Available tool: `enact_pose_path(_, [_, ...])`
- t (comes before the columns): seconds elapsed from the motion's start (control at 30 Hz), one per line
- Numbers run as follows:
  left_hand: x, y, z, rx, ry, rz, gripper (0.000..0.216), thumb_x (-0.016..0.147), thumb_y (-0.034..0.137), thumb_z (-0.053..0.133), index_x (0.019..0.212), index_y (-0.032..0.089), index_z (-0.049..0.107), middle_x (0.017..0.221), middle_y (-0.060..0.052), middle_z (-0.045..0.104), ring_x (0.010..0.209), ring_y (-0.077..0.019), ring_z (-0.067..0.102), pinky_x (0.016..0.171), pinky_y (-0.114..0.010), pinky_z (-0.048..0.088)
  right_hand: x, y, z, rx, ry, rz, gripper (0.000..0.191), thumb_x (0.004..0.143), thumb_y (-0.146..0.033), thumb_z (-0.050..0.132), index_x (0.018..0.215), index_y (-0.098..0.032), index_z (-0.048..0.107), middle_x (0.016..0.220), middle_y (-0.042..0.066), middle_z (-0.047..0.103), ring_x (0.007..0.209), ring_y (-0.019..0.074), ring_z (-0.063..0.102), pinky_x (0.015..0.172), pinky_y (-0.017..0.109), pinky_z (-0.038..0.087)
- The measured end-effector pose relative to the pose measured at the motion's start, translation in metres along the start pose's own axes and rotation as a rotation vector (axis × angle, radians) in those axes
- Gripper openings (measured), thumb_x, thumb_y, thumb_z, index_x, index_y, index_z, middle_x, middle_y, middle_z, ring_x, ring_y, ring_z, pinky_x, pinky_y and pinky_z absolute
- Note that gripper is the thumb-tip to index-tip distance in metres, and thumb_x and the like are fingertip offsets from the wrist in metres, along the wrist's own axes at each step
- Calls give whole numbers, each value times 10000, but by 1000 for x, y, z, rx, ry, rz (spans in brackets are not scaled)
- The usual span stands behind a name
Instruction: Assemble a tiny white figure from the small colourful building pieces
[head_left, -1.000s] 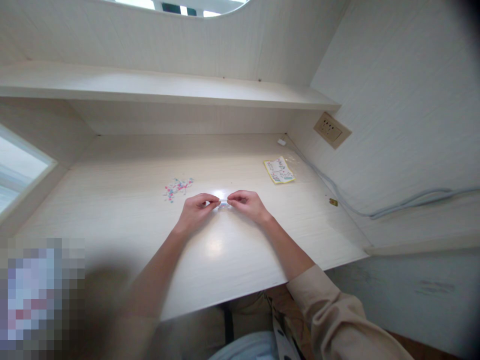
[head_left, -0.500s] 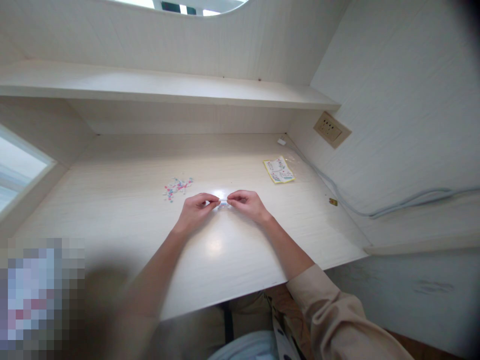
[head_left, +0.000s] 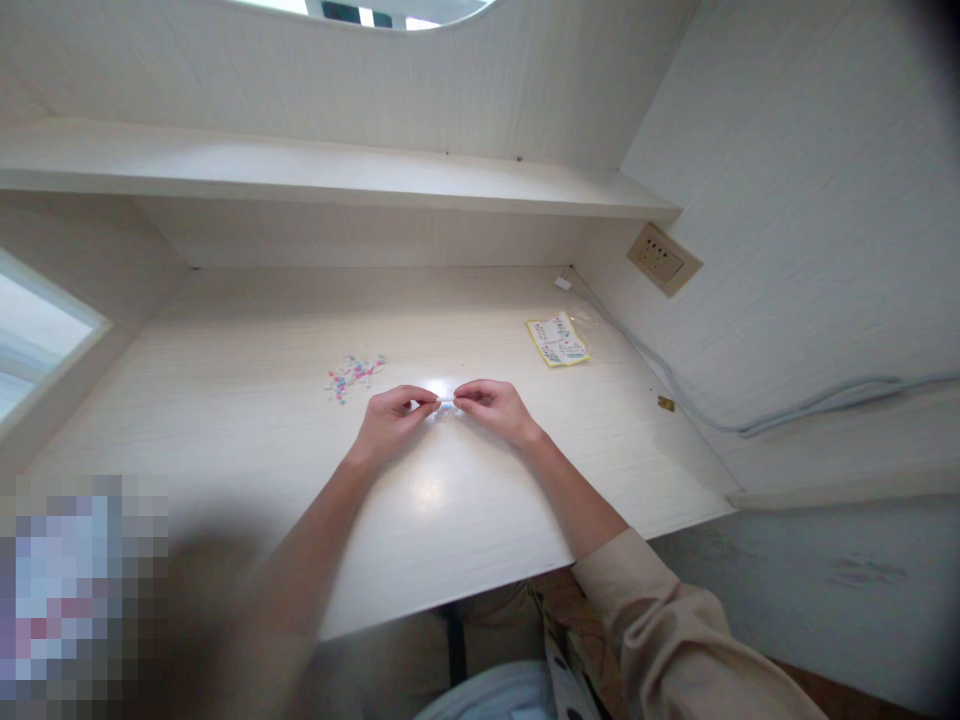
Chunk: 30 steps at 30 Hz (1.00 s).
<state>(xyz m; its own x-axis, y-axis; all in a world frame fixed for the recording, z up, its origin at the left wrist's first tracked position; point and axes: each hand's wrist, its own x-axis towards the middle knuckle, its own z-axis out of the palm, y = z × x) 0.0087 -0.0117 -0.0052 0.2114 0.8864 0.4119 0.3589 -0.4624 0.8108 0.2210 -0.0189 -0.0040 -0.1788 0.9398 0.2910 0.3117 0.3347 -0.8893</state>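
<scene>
Above the pale desk [head_left: 427, 540], my left hand [head_left: 394, 415] and my right hand [head_left: 499, 408] face each other, fingertips pinched. Stretched between them is a thin, whitish strip [head_left: 446, 400], one end in each hand; its exact kind is too small to tell. Just below the strip, a small cluster of bluish and clear bits [head_left: 448, 410] lies partly hidden by the fingers. To the left of my left hand, a scatter of tiny pink, blue and white pieces [head_left: 355, 376] rests on the desk.
A printed card with a yellow border [head_left: 558, 340] lies at the right rear. Nearer the right wall is a small gold-coloured piece [head_left: 666, 403]. A grey cable [head_left: 675, 375] runs along that wall below a socket [head_left: 664, 259]. A shelf [head_left: 337, 180] overhangs the back.
</scene>
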Motion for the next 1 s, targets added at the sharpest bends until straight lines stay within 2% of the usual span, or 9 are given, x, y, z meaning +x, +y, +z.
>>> enact_pose_path(0.47, [0, -2, 1, -11, -1, -10, 142, 774, 353, 710, 815, 221, 742, 806, -32, 742, 727, -161, 657, 645, -271, 475, -1, 2, 2, 21, 10, 13, 250, 770, -346, 699, 962, -190, 735, 925, 67, 751, 824, 173, 692, 764, 289, 545])
enact_pose_path(0.83, [0, -4, 1, -27, 2, -8, 162, 775, 369, 707, 810, 214, 738, 808, -41, 740, 720, -164, 652, 640, -279, 473, -2, 0, 2, 40, 2, 31, 307, 709, -372, 753, 950, -183, 736, 897, 70, 749, 783, 175, 695, 713, 286, 546])
enact_pose_path(1.0, [0, -4, 1, -51, 4, -17, 123, 766, 332, 726, 803, 216, 739, 807, -37, 739, 730, -165, 660, 642, -278, 476, -2, -4, 1, 38, 18, 34, 265, 707, -359, 759, 902, -180, 743, 884, 69, 746, 787, 176, 684, 702, 278, 533])
